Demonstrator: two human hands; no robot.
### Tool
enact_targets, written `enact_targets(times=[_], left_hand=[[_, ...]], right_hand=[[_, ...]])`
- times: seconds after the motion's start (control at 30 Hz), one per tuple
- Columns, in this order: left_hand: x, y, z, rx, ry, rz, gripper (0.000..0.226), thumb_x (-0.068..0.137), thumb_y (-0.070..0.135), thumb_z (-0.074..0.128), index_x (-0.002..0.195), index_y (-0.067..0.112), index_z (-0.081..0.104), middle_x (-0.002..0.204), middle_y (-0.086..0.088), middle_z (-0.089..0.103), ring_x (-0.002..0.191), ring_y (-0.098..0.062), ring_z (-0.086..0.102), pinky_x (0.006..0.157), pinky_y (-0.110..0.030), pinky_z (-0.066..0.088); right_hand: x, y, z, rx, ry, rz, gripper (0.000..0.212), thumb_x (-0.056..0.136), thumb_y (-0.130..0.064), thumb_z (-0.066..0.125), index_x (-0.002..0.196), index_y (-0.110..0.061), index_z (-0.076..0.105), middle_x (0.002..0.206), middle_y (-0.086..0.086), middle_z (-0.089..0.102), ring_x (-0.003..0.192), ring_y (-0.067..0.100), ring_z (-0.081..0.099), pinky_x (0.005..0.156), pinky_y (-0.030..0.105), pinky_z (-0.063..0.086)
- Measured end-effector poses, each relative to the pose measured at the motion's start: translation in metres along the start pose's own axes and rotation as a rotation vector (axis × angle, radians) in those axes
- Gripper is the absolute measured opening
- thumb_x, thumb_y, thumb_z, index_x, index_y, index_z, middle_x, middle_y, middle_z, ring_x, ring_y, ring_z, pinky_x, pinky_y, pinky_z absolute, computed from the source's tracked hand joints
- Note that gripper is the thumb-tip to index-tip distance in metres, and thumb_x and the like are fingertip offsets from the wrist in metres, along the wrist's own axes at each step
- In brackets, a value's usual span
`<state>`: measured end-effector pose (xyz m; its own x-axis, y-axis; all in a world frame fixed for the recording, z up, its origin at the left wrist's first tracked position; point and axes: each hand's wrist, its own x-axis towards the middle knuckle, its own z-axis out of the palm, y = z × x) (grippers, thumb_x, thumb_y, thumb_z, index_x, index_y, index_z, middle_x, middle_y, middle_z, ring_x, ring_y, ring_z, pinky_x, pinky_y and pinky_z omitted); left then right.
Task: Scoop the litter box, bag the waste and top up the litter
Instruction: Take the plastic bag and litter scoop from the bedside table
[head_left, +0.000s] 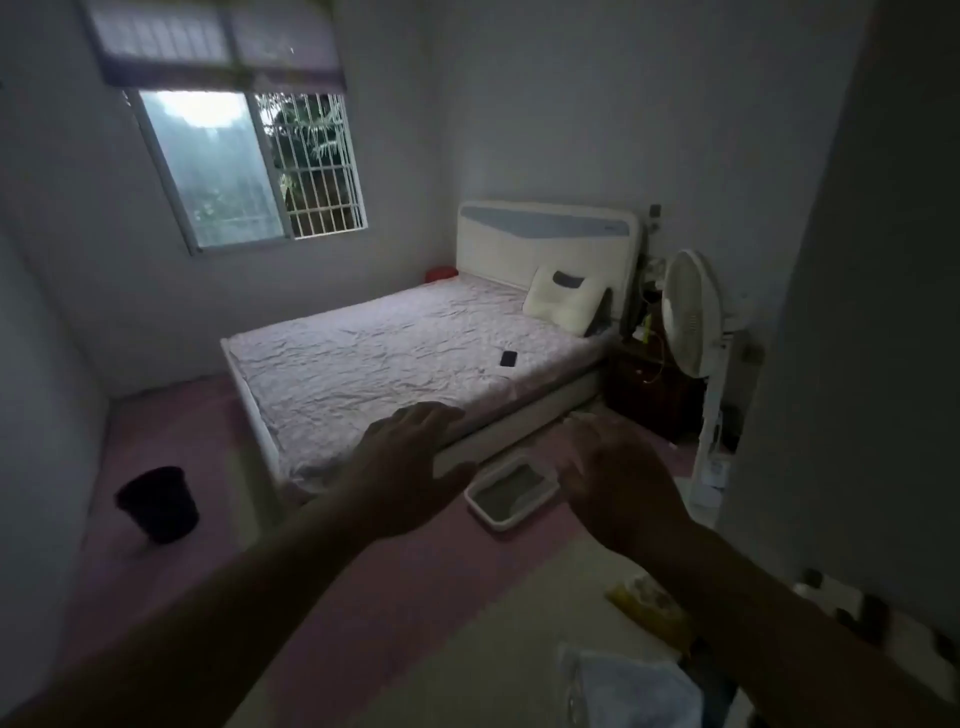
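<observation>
You've only got the one head view, standing height, tilted forward and down into the room. Bed (415, 353) sits well off at 12 o'clock, window (249, 166) at 11.

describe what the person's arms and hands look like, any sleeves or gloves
Both forearms are bare as far as the frame shows, with no sleeves visible. The left hand and right hand wear no gloves. No watch or ring shows, though the dim light hides detail.
</observation>
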<state>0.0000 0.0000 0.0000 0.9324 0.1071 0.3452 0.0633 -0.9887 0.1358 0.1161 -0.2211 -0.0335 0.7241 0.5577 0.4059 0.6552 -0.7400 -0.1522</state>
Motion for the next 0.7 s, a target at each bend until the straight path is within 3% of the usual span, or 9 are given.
enact_targets(times=[0.27,0.7], left_hand=[[0.067,-0.039,0.057,-0.007,-0.037,-0.009,0.065,0.086,0.065,0.048,0.141,0.03,0.046,0.144,0.004,0.052,0.132,-0.022,0.05,0.102,-0.043,0.046],[0.225,-0.192,0.133,-0.118,-0.111,0.047,0.065,0.089,0.061,0.054,0.145,0.03,0.044,0.147,0.006,0.048,0.133,-0.019,0.046,0.105,-0.038,0.038]], right_hand=[[0.071,0.019,0.055,0.099,-0.067,0.059,0.05,0.093,-0.039,0.048,0.136,-0.013,0.053,0.132,0.011,0.058,0.118,0.03,0.053,0.096,0.044,0.048],[0.24,-0.014,0.163,0.055,-0.203,0.219,0.053,0.096,-0.04,0.05,0.142,-0.014,0.047,0.135,0.008,0.054,0.12,0.028,0.048,0.097,0.04,0.045]])
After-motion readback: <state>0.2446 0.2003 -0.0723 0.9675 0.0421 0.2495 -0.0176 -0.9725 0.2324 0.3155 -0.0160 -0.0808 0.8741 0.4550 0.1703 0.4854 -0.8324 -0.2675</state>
